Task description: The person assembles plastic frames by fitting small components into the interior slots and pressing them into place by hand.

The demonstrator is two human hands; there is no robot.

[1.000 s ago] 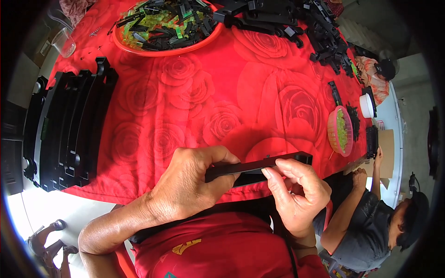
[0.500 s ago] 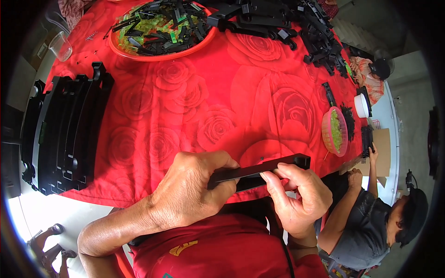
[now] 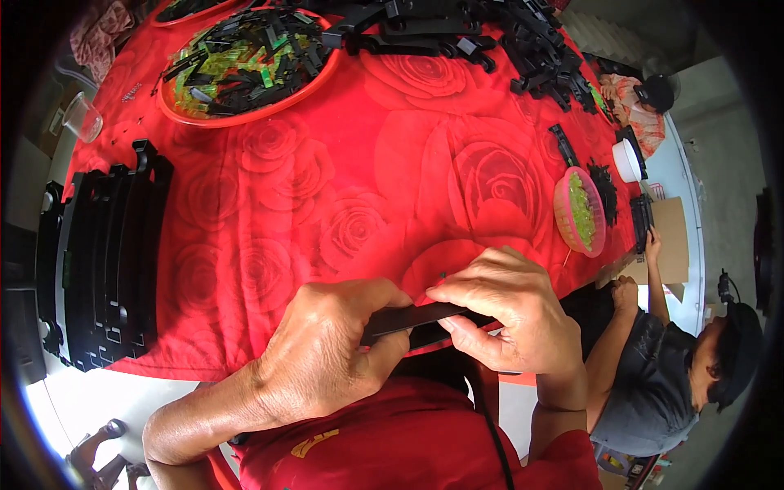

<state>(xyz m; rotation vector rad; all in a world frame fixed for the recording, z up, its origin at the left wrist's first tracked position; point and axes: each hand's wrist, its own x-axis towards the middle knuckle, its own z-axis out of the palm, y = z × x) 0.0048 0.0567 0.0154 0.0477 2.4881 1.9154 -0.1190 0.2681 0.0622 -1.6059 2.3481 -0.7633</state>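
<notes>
Strip (image 3: 408,319) is blk, tblcloth (image 3: 347,151) red w/ rose ptn, bowl (image 3: 563,211) pink w/ yel-grn bits (image 3: 581,214).

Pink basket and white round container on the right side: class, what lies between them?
In the head view, a heap of small black pieces lies between the pink basket and the white round container.

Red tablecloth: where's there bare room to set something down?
The widest bare patch of the red tablecloth lies between the long black parts on the left, the orange-red basin and black pile at the top, the pink basket on the right, and the left hand and right hand below. It's crowded along the top and beside the pink basket.
</notes>
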